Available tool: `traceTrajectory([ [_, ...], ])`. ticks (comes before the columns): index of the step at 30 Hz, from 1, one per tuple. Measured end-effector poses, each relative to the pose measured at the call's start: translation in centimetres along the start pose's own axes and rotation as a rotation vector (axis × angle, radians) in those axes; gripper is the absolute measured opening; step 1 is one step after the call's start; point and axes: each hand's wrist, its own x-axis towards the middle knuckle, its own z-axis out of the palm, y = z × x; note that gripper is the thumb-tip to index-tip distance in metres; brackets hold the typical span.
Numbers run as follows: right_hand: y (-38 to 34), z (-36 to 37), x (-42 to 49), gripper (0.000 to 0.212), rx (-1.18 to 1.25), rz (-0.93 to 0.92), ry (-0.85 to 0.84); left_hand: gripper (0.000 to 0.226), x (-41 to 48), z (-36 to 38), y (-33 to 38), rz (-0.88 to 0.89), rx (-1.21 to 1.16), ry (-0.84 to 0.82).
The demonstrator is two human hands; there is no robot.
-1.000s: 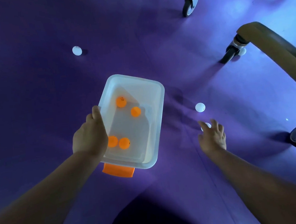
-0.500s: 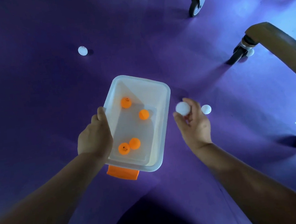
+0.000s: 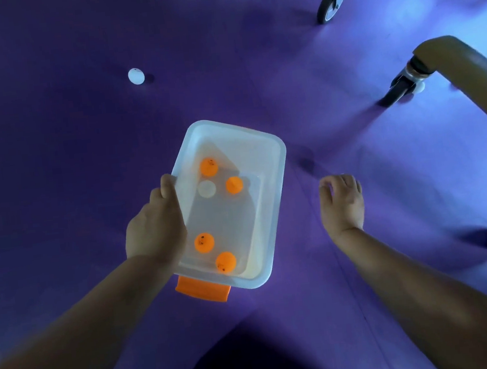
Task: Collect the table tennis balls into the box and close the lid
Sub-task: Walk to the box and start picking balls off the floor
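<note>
At the long left rim of the translucent white rectangular plastic box (image 3: 271, 187), the left hand (image 3: 153, 226) has its grip clamped on, one digit hooked over the edge and the rest hidden beneath. The box looks to be carried, tilted, above the purple floor (image 3: 55, 174). Inside it, four orange table tennis balls (image 3: 209, 167) sit in two pairs, with one white table tennis ball (image 3: 206, 189) just beside the far pair. An orange plastic tab (image 3: 202, 289) juts out from the near end. No lid is in view.

Out to the right, apart from the box, the right hand (image 3: 341, 201) hovers palm down with its fingers curled toward the floor. Whether that grip has anything under it, I cannot tell.

These balls should be feather-light, hollow, smooth and eager to roll or bounce, so a fingertip pinch across the widest part suits them. The box's thin plastic probably flexes, and a one-sided hold will tip it.

Further out, a loose white ball (image 3: 136, 76) lies on the floor far to the left, and a small white ball (image 3: 420, 87) lies against a black castor (image 3: 399, 91) under a tan curved chair leg (image 3: 464, 65).
</note>
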Motion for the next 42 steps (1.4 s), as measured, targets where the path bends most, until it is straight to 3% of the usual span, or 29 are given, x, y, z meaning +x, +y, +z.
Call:
traceTrajectory([
  [2,1.7,0.2,1.0,0.021,-0.174,0.054,-0.077,0.044,0.1,-0.1,0.1,-0.005,-0.017,0.001],
  [5,3.0,0.5,2.0,0.032,-0.357,0.093,-0.194,0.043,0.1,-0.2,0.2,-0.024,-0.02,0.002],
  [9,3.7,0.8,3.8,0.046,-0.407,0.129,-0.344,0.049,0.3,-0.1,0.2,-0.037,0.027,-0.025],
  [13,4.1,0.6,4.4,0.045,-0.334,0.144,-0.436,0.053,0.4,0.0,0.2,-0.042,0.056,-0.046],
  [16,1.6,0.2,3.9,0.042,-0.127,0.098,-0.306,0.053,0.3,-0.2,0.1,-0.05,0.052,-0.038],
  [20,-4.7,-1.0,2.3,0.042,0.358,-0.119,-0.01,0.048,0.2,-0.5,0.2,-0.053,0.031,-0.025],
  [22,-7.3,-2.0,1.4,0.046,0.504,-0.229,0.014,0.047,0.2,-0.8,0.3,-0.064,0.037,-0.028],
  [27,-11.2,-3.7,0.9,0.06,0.527,-0.378,-0.305,0.051,0.0,-1.2,0.7,-0.067,0.038,-0.06],
  [29,-11.1,-4.5,1.0,0.057,0.508,-0.357,-0.294,0.055,-0.5,-1.1,1.2,-0.059,0.069,-0.072],
  [34,-10.7,-8.4,1.7,0.027,0.516,-0.208,-0.236,0.059,-2.0,-2.8,3.1,-0.118,0.056,-0.12],
  [38,-12.7,-10.1,2.0,0.02,0.447,-0.087,-0.356,0.054,-3.6,-6.5,6.6,-0.076,0.012,-0.09],
  [42,-14.1,-12.6,0.2,0.02,0.43,-0.131,-0.509,0.055,-4.4,-11.1,8.7,-0.145,0.018,-0.096],
])
